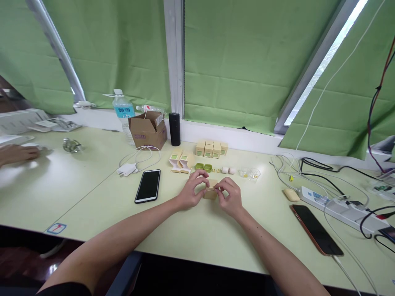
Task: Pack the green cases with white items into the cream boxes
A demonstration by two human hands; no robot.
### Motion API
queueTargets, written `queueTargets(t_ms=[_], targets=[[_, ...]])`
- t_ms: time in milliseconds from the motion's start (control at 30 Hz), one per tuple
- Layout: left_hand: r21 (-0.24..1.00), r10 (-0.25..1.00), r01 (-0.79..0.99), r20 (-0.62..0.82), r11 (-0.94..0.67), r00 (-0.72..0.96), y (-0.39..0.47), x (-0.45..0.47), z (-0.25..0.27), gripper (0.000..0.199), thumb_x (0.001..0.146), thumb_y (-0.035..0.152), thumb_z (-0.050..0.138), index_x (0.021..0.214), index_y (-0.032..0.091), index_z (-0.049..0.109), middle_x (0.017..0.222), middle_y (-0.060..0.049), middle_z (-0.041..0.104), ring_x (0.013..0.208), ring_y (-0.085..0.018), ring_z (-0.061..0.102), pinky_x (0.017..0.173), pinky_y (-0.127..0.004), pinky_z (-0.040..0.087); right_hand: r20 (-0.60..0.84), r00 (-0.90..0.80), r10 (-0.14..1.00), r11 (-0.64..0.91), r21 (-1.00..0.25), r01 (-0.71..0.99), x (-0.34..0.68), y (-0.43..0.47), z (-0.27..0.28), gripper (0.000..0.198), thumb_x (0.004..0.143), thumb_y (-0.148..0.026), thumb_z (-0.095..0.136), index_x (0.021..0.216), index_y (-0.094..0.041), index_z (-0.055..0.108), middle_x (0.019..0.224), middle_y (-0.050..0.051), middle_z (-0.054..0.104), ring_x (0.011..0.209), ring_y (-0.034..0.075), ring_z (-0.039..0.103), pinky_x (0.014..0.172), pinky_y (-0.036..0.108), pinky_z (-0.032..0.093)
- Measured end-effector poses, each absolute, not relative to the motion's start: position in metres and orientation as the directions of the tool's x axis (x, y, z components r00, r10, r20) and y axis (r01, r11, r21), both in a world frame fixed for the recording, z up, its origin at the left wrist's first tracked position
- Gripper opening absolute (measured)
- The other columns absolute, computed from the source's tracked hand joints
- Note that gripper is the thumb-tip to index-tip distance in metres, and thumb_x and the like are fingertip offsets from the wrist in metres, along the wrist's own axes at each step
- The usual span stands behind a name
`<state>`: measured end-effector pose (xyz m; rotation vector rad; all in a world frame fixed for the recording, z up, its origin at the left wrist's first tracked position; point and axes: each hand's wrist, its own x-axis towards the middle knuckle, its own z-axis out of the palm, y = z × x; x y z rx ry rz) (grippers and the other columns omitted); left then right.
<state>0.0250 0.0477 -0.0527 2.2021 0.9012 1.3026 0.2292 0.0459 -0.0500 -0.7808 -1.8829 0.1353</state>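
Observation:
A small tan cardboard box (210,195) stands on the table between my two hands. My left hand (193,191) curls around its left side, thumb and fingers touching it. At its right upper edge, my right hand (229,196) pinches the box near the lid. Just beyond are two small green trays (207,168), tiny yellowish pieces (215,170), two pale pink pieces (225,169) and clear plastic containers (249,173). Opened cartons (181,160) lie left of the trays. Several closed small boxes (208,149) stand in a row behind.
A phone (148,186) and a white charger (127,169) lie to the left. Behind them stand a brown carton (148,131), a large water bottle (124,111) and a black cylinder (174,129). Right are another phone (316,230), a power strip (339,211) and cables. Another person's hand (20,153) rests far left.

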Motion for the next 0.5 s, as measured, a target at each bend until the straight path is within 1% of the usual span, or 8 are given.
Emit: queueTargets(t_ms=[133,300,367,467,500], targets=[[0.631,0.711,0.330,0.607,-0.702,0.354,0.0474,0.0236,-0.0524,0.006,0.089,0.022,0.059,0.093,0.023,0.063,0.124,-0.010,0.054,0.122,-0.028,0.053,0.113,-0.048,0.041,0.754,-0.267,0.601,0.769,-0.455,0.449,0.2314,0.0432,-0.0476,0.018,0.091,-0.020,0.054,0.079,-0.023,0.067,0.066,0.002,0.056,0.060,0.017,0.052,0.057,0.031,0.040],[0.616,0.710,0.354,0.624,-0.704,0.326,0.0467,0.0229,-0.0509,0.014,0.088,0.019,0.054,0.091,0.023,0.067,0.120,-0.010,0.058,0.119,-0.028,0.054,0.112,-0.049,0.040,0.692,-0.281,0.665,0.730,-0.522,0.442,0.2348,0.0406,-0.0460,0.033,0.098,-0.029,0.046,0.076,-0.022,0.069,0.060,0.002,0.059,0.051,0.014,0.047,0.052,0.029,0.036],[0.605,0.702,0.358,0.634,-0.711,0.323,0.0472,0.0232,-0.0515,0.017,0.086,0.017,0.053,0.089,0.023,0.069,0.118,-0.009,0.059,0.118,-0.028,0.055,0.112,-0.049,0.041,0.676,-0.292,0.677,0.722,-0.530,0.446,0.2359,0.0410,-0.0464,0.039,0.100,-0.031,0.044,0.071,-0.021,0.067,0.054,0.000,0.054,0.048,0.013,0.044,0.051,0.029,0.033],[0.601,0.701,0.361,0.633,-0.713,0.330,0.0489,0.0238,-0.0539,0.020,0.083,0.013,0.053,0.082,0.024,0.071,0.118,-0.008,0.060,0.118,-0.028,0.055,0.112,-0.050,0.040,0.653,-0.323,0.685,0.719,-0.533,0.447,0.2368,0.0427,-0.0474,0.046,0.100,-0.033,0.043,0.059,-0.021,0.060,0.047,-0.003,0.038,0.044,0.012,0.034,0.050,0.029,0.026],[0.606,0.703,0.358,0.630,-0.711,0.330,0.0496,0.0239,-0.0547,0.021,0.082,0.012,0.053,0.080,0.024,0.071,0.119,-0.008,0.060,0.119,-0.028,0.055,0.112,-0.051,0.040,0.647,-0.326,0.689,0.716,-0.538,0.446,0.2370,0.0433,-0.0477,0.047,0.101,-0.034,0.044,0.057,-0.022,0.058,0.046,-0.004,0.036,0.043,0.011,0.032,0.049,0.029,0.025]])
